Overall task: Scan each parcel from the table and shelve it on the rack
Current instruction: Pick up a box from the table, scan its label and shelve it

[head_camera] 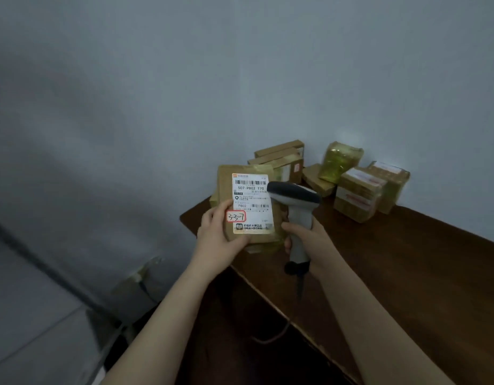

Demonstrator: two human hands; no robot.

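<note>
**Status.** The left grip grasps a flat brown parcel by its lower left corner. The thumb lies on the parcel's face beside a red-bordered handwritten sticker. The parcel appears to be held above the near corner of the desk, not resting on it. The right grip is clenched round the handle of a barcode scanner.

**Risks.**
- The scanner nose sits just beside the shipping label, at its right edge and at a steep sideways angle. In my judgement a missed read is likely at this closeness and angle.
- The label carries two barcodes, so the wrong one may register.
- The hold is one-handed, at a corner and partly beyond the desk edge. A slip would drop the parcel to the floor.
- The scanner cable hangs below the right grip and could snag when the person turns away.

**Orientation.**
- The parcel's long axis runs upward from the left grip, leaning slightly.
- The labelled face is turned toward the wearer with the print upright.
- The main barcode runs across the short axis at the end farthest from the left grip.

**Remaining stock.** Further parcels lie beyond the right grip, against the wall.
</note>
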